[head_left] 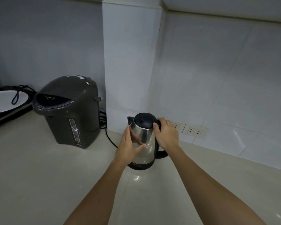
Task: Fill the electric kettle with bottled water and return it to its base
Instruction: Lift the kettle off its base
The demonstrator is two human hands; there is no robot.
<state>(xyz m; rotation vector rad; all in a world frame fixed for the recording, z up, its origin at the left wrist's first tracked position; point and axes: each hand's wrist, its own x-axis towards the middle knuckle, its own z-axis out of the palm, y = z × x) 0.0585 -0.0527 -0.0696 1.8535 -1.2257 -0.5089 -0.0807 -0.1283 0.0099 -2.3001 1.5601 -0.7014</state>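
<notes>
A stainless steel electric kettle (144,135) with a closed black lid (143,120) stands on its black base (140,166) on the counter, close to the white pillar. My left hand (129,145) lies flat against the kettle's left side, fingers spread. My right hand (166,133) wraps around the top of the black handle, thumb near the lid's edge. No water bottle is in view.
A dark grey hot-water dispenser (70,109) stands to the left, its black cord (109,137) running behind the kettle. A white plate on a black appliance (5,101) sits at the far left. Wall sockets (190,129) are right of the kettle. The pale counter (39,176) extends toward me.
</notes>
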